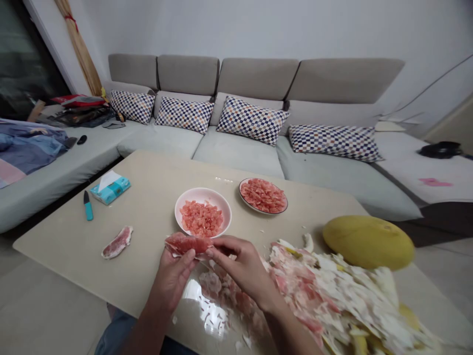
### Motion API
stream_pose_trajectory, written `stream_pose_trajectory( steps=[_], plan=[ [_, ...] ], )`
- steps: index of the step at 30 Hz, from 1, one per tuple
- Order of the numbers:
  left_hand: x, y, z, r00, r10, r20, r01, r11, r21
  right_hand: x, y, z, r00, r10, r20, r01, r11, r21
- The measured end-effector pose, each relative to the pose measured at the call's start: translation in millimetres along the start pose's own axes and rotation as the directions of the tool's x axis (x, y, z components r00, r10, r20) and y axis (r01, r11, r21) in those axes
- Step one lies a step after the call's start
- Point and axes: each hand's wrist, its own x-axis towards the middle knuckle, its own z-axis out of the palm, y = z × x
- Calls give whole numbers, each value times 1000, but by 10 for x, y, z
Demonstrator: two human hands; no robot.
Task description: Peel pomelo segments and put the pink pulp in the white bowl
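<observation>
Two segments (189, 243), four cushions (253, 120), one bowl (223, 203), one plate (273, 213), one knife (88, 209), one whole fruit (368, 242)

Looks forward and down from head height, close over the hands (242, 264) and tabletop (151, 202), facing the sofa (236, 148) beyond.

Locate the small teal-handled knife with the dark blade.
In the head view, the knife lies on the left of the beige table, just left of the blue tissue pack.
</observation>
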Motion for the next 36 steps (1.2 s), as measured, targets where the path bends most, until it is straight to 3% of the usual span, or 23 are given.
stream_pose_trajectory(
  steps=[7, 13, 15, 18, 22, 25, 31, 36],
  plan=[
    [-4, -37, 3, 999, 32, -4, -32, 999, -26, -73, 24, 152, 971, -218, -103, 192, 958, -213],
    [42, -55, -31, 997, 37, 68, -25, 985, -173, -101, 116, 231, 877, -478, -44, 406, 787, -465],
    [48, -44, -37, 999, 33, 36, -26, 982, -186, -97, 113, 202, 888, -459, -6, 403, 786, -469],
    [45, -23, -41, 1000, 23, 13, -21, 989, -146, -80, 63, 102, 954, -299, 12, 285, 896, -341],
    [29, -18, -38, 997, -3, 83, 10, 996, -85, -38, 0, 6, 988, -152, -23, 147, 979, -141],
    [6, -40, -28, 995, 2, 104, 5, 997, -72, -18, 1, 17, 986, -167, -18, 165, 984, -69],
    [-27, -88, 14, 994, 71, -81, -76, 995, -67, -43, 11, 118, 981, -183, -59, 180, 982, -54],
    [1, -97, 6, 985, 79, -152, -90, 993, -70, -36, 50, 210, 982, -142, -126, 139, 990, -30]
  ],
)
